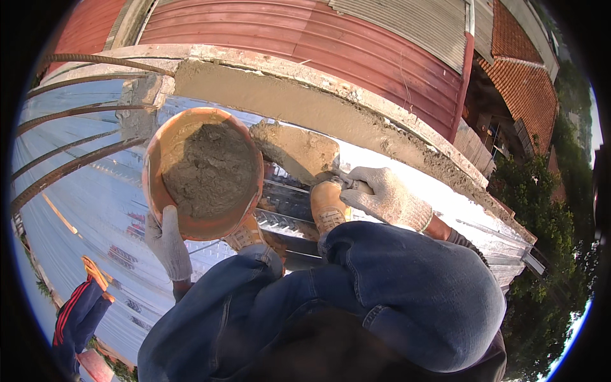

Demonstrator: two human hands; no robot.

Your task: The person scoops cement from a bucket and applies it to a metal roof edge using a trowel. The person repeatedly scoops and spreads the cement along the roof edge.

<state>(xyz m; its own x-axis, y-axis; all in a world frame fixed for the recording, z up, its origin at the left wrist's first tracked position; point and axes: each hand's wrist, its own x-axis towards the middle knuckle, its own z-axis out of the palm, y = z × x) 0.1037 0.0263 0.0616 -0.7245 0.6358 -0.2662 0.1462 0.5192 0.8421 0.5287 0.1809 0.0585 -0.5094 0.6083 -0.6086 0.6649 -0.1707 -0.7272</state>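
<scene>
From where I stand, in the head view the gloved left hand grips the orange bucket by its near rim, presumably to steady the wet mortar just beyond the left boot. The gloved right hand is closed round the trowel, its mortar-coated blade beside the bucket, seemingly level to keep its load.

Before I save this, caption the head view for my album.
Gloved left hand holding a bucket of mortar, gloved right hand gripping a mortar-covered trowel.
</scene>
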